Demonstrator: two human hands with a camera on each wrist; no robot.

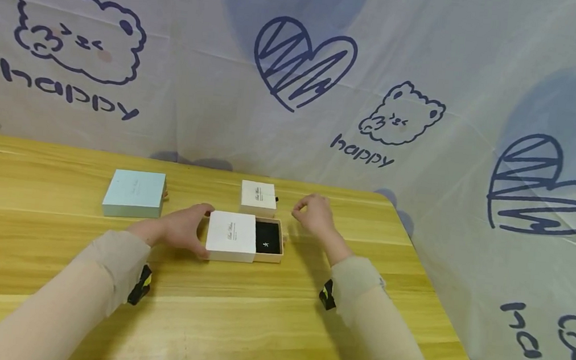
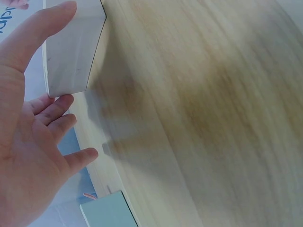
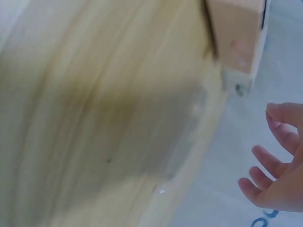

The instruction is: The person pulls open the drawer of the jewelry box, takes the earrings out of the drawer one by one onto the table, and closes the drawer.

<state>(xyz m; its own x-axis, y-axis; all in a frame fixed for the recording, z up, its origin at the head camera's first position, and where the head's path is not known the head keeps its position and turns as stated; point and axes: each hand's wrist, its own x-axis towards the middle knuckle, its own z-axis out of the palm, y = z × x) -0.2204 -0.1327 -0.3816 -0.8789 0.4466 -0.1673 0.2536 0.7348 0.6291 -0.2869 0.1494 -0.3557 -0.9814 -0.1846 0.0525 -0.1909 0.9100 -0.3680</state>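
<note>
A white drawer box (image 1: 232, 233) with small dark print lies on the table, its drawer (image 1: 275, 258) pulled partly out to the right. On the drawer's black pad sits a small silver star-shaped piece (image 1: 265, 245). My left hand (image 1: 184, 228) grips the sleeve's left end, thumb on the near side and fingers at the far side, as the left wrist view also shows. To the right of the drawer, my right hand (image 1: 315, 212) is raised over the table, thumb and forefinger pinched together. A tiny shiny tip (image 3: 270, 101) sticks up at those fingertips; its kind I cannot tell.
Behind the drawer box stands a smaller white box (image 1: 258, 195) with a dark tab. A light blue box (image 1: 135, 191) lies to the left on the wooden table (image 1: 234, 324). A printed white cloth (image 1: 201, 52) hangs behind and along the right edge.
</note>
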